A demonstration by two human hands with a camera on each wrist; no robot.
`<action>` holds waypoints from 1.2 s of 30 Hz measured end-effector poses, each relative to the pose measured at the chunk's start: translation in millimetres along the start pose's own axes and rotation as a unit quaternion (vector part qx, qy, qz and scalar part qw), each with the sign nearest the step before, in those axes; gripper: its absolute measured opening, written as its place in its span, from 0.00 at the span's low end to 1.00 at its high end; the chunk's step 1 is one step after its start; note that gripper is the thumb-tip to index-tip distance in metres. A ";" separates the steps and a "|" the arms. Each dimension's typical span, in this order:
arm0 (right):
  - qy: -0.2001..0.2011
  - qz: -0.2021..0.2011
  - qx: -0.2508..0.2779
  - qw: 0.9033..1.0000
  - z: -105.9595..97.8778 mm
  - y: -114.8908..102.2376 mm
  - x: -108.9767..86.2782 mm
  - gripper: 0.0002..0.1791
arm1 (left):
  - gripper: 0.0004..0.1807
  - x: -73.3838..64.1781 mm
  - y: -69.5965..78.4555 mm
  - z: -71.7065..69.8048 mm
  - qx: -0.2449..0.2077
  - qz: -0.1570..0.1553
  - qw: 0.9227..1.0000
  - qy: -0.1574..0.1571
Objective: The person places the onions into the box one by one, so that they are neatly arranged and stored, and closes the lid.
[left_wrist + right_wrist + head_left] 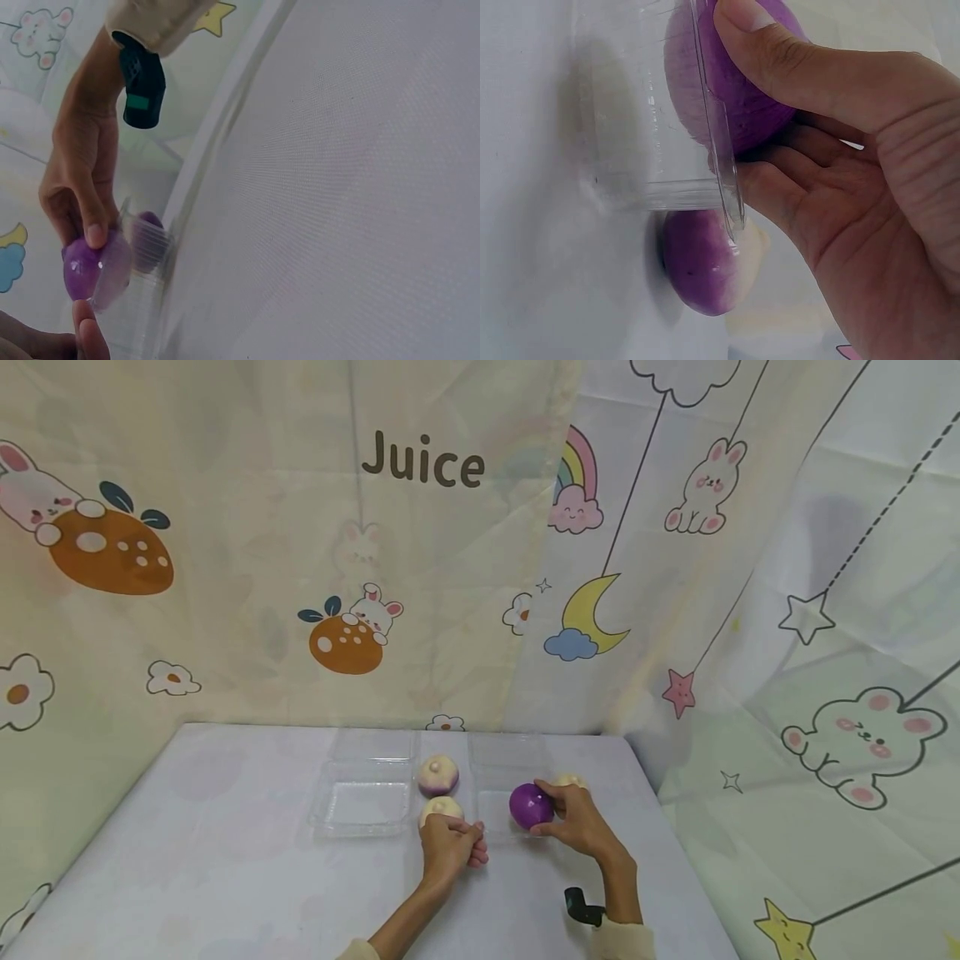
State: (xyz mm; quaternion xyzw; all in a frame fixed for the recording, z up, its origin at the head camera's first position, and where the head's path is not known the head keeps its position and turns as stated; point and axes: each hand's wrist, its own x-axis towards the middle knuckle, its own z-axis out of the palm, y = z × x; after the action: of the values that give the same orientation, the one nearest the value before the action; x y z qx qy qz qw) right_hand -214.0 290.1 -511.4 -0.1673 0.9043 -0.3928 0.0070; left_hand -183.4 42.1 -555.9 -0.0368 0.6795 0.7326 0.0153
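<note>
White counter (225,868) seen from a person's head, with both hands near its middle. The right hand (581,822), in a pale sleeve (624,939), pinches a glossy purple turnip (531,807) between thumb and fingers. The turnip is at the right box (489,814), a clear plastic tray; the right wrist view shows part of it through the box's wall, below the rim. The left hand (447,853) is bent over just left of that box, its fingers bunched in front of a near turnip (441,807), cream on top; whether they grip it cannot be told. Directly behind lies a far turnip (438,776), cream above and purple below. Another cream top, the side turnip (572,781), shows partly hidden beyond the right hand. To the left sits the left box (366,803), also clear, its lid folded back. A dark wrist camera (581,907) shows at the right cuff. Behind hangs a pale curtain (247,510) printed with rabbits, a moon and the word "Juice".
</note>
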 end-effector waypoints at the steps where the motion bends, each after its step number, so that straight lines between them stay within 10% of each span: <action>1: -0.001 0.000 -0.001 1.000 0.3 -0.1 0.4 0.46 | 0.11 -0.2 0.3 0.0 0.000 -0.001 1.000 0.000; 36: -0.030 -0.032 -0.017 0.999 11.1 -2.9 21.5 0.45 | 0.12 -0.5 0.9 0.0 -0.003 -0.006 1.000 -0.001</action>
State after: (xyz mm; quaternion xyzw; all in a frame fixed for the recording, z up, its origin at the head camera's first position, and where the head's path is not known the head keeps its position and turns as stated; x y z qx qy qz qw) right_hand -231.9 273.8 -514.4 -0.2074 0.9043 -0.3727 0.0185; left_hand -183.0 42.1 -555.0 -0.0401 0.6772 0.7344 0.0203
